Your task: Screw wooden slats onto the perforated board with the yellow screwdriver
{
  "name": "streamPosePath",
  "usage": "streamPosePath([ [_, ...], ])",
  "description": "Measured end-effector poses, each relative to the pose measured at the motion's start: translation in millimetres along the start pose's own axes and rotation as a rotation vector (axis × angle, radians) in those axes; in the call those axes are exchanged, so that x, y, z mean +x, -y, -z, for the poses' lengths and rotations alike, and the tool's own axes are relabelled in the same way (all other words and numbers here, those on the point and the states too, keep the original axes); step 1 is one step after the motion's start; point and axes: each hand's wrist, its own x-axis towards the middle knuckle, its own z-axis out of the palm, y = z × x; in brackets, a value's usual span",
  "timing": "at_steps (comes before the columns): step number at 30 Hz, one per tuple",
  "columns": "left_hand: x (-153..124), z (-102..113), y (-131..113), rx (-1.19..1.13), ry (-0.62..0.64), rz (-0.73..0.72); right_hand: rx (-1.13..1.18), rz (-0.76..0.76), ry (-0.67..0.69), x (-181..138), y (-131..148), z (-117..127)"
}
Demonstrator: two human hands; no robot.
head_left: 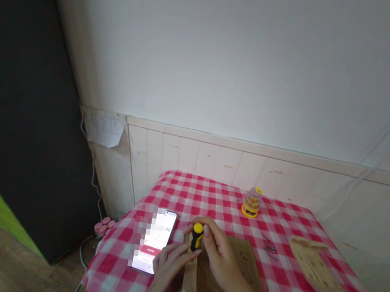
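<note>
My right hand (pixel 218 255) is closed around a small screwdriver (pixel 197 236) with a black and yellow handle, which stands upright with its yellow end up. The tip of the screwdriver is hidden. Beside it, my left hand (pixel 169 267) rests on a narrow wooden strip (pixel 191 277), index fingertip at the foot of the screwdriver and thumb against the strip's side. Under the strip and my right hand lies a brown wooden board (pixel 247 259) with small dark holes or marks.
A lit phone (pixel 156 242) lies left of my hands on the red-and-white checked tablecloth (pixel 187 192). Further back stands a clear-topped yellow bit holder (pixel 252 203). Thin dark pieces (pixel 270 247) and a long creased tan sheet (pixel 329 283) lie right. Pink discs (pixel 104 225) sit by the table's left edge.
</note>
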Motion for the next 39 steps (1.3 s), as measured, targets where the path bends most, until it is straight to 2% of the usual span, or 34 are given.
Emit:
streamPosePath([
  [5, 0, -2, 13, -0.01, 0.044, -0.019, 0.008, 0.003, 0.029, -2, 2, 0],
  [9, -1, -4, 10, 0.005, -0.002, -0.01, -0.048, 0.049, 0.031, -1, 1, 2],
  [13, -2, -4, 5, 0.014, 0.009, -0.02, -0.134, 0.12, 0.008, 1, 2, 4],
  [22, -1, -3, 9, 0.029, -0.001, -0.11, -0.113, 0.1, 0.061, 0, 6, 4],
  [30, 0, 0, 32, 0.042, 0.101, -0.193, -0.025, 0.035, 0.084, -4, -3, 2],
  [39, -5, 2, 40, -0.006, 0.141, -0.151, -0.114, 0.088, 0.104, -2, -5, 4],
])
